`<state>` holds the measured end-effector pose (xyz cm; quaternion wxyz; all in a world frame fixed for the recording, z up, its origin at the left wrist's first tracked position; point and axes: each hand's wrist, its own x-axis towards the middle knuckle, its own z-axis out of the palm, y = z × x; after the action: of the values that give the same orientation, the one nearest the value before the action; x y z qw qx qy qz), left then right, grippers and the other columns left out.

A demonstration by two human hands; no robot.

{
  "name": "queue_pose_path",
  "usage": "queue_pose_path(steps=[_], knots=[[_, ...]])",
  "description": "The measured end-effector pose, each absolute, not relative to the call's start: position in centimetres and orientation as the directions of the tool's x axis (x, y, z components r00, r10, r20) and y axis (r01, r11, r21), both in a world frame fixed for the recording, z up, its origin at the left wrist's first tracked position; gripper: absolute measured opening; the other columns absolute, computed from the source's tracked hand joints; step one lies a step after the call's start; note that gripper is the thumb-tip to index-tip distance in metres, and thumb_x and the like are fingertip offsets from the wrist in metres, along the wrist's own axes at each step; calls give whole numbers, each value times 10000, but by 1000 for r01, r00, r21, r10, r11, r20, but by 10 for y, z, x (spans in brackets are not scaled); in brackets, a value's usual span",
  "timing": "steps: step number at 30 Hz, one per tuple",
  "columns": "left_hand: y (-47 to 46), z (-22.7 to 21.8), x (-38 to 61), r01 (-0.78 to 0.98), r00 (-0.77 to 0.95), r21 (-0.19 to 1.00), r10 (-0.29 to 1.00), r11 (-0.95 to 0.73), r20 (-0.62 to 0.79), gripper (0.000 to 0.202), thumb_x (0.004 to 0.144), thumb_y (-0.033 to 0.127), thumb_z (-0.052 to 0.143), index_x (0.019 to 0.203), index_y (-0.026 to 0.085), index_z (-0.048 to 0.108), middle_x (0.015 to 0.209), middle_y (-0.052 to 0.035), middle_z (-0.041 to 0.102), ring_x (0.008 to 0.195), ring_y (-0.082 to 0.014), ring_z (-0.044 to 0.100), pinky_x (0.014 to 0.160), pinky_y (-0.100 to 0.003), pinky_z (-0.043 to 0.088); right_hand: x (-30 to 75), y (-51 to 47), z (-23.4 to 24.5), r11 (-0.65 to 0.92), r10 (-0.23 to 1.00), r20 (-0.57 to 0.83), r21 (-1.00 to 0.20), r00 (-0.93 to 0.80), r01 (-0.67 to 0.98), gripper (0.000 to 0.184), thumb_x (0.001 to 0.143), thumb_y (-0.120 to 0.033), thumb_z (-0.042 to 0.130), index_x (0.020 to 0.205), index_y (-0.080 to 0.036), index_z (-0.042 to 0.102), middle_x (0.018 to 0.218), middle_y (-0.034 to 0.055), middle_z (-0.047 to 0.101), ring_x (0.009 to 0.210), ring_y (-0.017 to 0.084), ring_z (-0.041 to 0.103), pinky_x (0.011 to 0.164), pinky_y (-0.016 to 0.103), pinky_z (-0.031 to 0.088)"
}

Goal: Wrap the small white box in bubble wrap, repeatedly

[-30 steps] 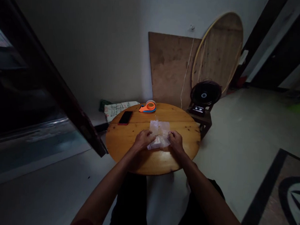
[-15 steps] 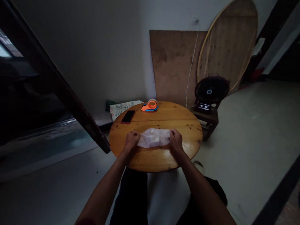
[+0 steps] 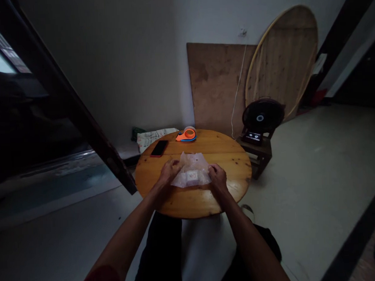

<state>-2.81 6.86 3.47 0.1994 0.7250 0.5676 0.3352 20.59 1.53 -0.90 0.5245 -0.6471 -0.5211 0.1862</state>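
A sheet of translucent bubble wrap (image 3: 196, 158) lies spread on the round wooden table (image 3: 189, 202), its far part raised a little. On its near half sits a small whitish box (image 3: 192, 176), whose print is too blurred to read. My left hand (image 3: 170, 170) has its fingers closed on the left edge of the wrap. At the right edge my right hand (image 3: 218, 174) pinches the wrap between thumb and fingers. Beyond the wrap stands an orange and blue tape dispenser (image 3: 187, 134). A dark phone with a red edge (image 3: 159, 148) lies to its left.
A black fan (image 3: 260, 117) rests on a wooden stool (image 3: 263, 148) right of the table. Behind, a brown board (image 3: 219, 80) and a round wooden tabletop (image 3: 283, 59) lean against the wall. A printed bag (image 3: 150, 137) shows past the table's far left edge.
The wrap, folded over the box before, is now opened out away from me, so the box shows more plainly. My left hand has shifted slightly right and away from me.
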Motion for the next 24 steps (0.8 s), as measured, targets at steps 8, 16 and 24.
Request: queue_pose_path(steps=[8, 16, 24], knots=[[90, 28, -27, 751, 25, 645, 982, -141, 185, 159, 796, 198, 529, 708, 125, 639, 639, -14, 608, 610, -130, 548, 573, -221, 382, 208, 21, -16, 60, 823, 318, -872, 470, 486, 346, 822, -422, 401, 790, -185, 652, 698, 21, 631, 643, 166, 530, 596, 246, 364], [63, 55, -18, 633, 326, 653, 908, -416, 263, 232, 813, 277, 541, 961, 158, 676, 989, -58, 702, 917, -181, 627, 833, -263, 474, 208, 23, -16, 49, 816, 334, -854, 472, 518, 328, 823, -388, 401, 796, -184, 656, 724, 29, 644, 664, 166, 533, 609, 246, 364], [53, 63, -15, 665, 542, 585, 839, -463, 48, 415, 769, 418, 599, 1056, 130, 687, 1012, -87, 709, 889, -216, 646, 744, -276, 485, 209, 23, -17, 76, 827, 328, -870, 457, 488, 316, 815, -385, 417, 774, -188, 661, 682, 20, 634, 642, 162, 530, 587, 238, 373]])
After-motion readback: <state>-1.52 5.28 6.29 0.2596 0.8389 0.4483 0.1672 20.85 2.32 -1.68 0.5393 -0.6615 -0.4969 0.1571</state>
